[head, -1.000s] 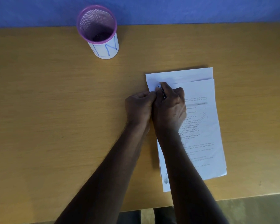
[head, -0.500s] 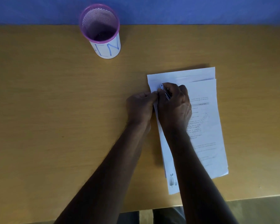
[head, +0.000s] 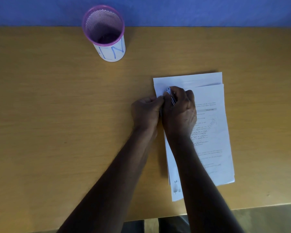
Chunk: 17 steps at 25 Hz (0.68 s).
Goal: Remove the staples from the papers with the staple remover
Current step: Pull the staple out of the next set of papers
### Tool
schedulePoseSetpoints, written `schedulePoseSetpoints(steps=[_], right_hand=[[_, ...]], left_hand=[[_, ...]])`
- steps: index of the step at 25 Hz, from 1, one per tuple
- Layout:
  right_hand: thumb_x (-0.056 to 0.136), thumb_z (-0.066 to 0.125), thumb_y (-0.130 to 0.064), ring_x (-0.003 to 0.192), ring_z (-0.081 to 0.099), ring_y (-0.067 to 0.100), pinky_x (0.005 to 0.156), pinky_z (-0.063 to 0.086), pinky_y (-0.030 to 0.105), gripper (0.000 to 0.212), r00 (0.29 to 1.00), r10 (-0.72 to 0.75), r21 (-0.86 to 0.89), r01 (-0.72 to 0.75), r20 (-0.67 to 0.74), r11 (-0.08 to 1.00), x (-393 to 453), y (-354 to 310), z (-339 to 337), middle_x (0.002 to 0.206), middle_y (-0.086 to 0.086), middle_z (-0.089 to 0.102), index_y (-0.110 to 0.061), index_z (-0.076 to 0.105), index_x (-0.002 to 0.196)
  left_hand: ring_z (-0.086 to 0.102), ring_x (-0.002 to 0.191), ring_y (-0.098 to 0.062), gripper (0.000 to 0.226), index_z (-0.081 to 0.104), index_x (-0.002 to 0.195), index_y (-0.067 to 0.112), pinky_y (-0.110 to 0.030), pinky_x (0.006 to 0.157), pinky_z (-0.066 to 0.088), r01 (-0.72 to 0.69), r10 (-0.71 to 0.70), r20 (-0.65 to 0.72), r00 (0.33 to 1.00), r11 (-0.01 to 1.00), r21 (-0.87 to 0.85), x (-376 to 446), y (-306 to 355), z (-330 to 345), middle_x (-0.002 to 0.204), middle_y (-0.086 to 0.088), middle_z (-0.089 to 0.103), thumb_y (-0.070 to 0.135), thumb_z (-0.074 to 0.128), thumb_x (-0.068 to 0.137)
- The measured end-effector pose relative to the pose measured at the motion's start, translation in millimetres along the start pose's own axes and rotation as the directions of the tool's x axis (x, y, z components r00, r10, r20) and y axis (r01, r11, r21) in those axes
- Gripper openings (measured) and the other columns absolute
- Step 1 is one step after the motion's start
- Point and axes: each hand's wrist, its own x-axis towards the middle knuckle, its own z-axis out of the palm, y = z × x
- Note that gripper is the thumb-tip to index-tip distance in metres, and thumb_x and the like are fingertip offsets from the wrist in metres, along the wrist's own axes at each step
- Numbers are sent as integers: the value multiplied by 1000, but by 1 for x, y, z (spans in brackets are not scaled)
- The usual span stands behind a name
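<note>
Centrally, a wooden desk (head: 57,132) with a yellow-brown grain fills most of the frame. A blue wall (head: 208,10) runs along the top edge; a strip of dim floor shows at the lower right.

A stack of printed papers (head: 212,128) lies right of centre, its sheets slightly fanned. The right hand (head: 179,113) rests on the stack's upper-left corner, fingers curled closed around the staple remover (head: 170,96), of which only a small metallic part shows. The left hand (head: 145,112) sits touching the right, at the left edge of the stack, fingers curled and pinched at that paper edge.

A purple-rimmed mesh pen cup (head: 106,32) with a white label stands upright in the upper left, well apart from the papers.
</note>
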Motion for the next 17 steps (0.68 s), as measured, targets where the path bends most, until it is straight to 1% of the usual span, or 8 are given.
schedulePoseSetpoints(steps=[2, 4, 7, 9, 12, 13, 15, 17], right_hand=[[100, 63, -35, 101, 66, 25, 72, 46, 31, 22, 999, -25, 29, 24, 30, 999, 1, 2, -4, 114, 0, 63, -27, 69, 119], [100, 65, -35, 101, 67, 19, 77, 47, 28, 23, 998, -30, 81, 26, 53, 996, 5, 6, -12, 113, -1, 67, -25, 71, 119], [98, 68, -36, 95, 70, 9, 84, 55, 28, 22, 990, 53, 198, -78, 128, 977, 16, 12, -27, 104, -7, 75, -25, 74, 116], [97, 71, -37, 90, 72, 5, 85, 59, 29, 22, 969, 113, 259, -170, 221, 951, 23, 16, -35, 96, -12, 78, -25, 76, 115], [96, 73, -37, 87, 73, 4, 78, 61, 25, 19, 928, 141, 318, -257, 346, 913, 31, 22, -42, 98, -14, 79, -26, 78, 111], [96, 74, -36, 81, 72, 1, 71, 58, 21, 19, 920, 145, 341, -277, 365, 898, 33, 23, -42, 95, -14, 79, -26, 79, 111], [94, 75, -32, 69, 66, -3, 61, 49, 14, 18, 912, 155, 380, -307, 380, 872, 34, 25, -44, 89, -14, 78, -25, 80, 111], [93, 75, -29, 66, 62, -4, 58, 47, 13, 14, 914, 151, 418, -313, 375, 853, 36, 29, -47, 86, -15, 77, -30, 79, 107]], left_hand=[[53, 63, -19, 15, 75, 72, -5, -26, 56, 44, -7, 7, -3, 1000, 1000, 1, -1, 2, -1, 69, -12, 63, 1, 76, 85], [62, 67, -20, 8, 78, 82, -5, -32, 62, 52, -26, 26, -18, 999, 999, 30, -2, 3, -1, 73, -12, 70, 2, 76, 86], [77, 74, -20, 6, 81, 86, 3, -33, 70, 64, -43, 43, -10, 999, 998, 41, -3, 6, -1, 76, -2, 78, 3, 76, 89], [79, 82, -28, 13, 80, 80, 8, -41, 73, 64, -59, 58, 13, 998, 991, 116, -3, 7, -2, 83, -9, 81, 7, 74, 92], [78, 89, -38, 18, 78, 82, 1, -55, 80, 64, -146, 134, 58, 989, 943, 300, 1, 11, -6, 90, -19, 80, 13, 71, 93], [77, 87, -37, 18, 77, 83, 1, -56, 78, 63, -190, 178, 68, 982, 914, 359, 3, 12, -9, 87, -18, 80, 14, 70, 92], [74, 74, -23, 14, 77, 88, 6, -49, 74, 62, -320, 326, 83, 942, 790, 523, 4, 17, -14, 82, -9, 79, 16, 68, 88], [73, 81, -13, 19, 76, 106, 14, -39, 78, 61, -428, 468, 123, 875, 633, 645, 0, 21, -15, 93, 0, 80, 18, 67, 89]])
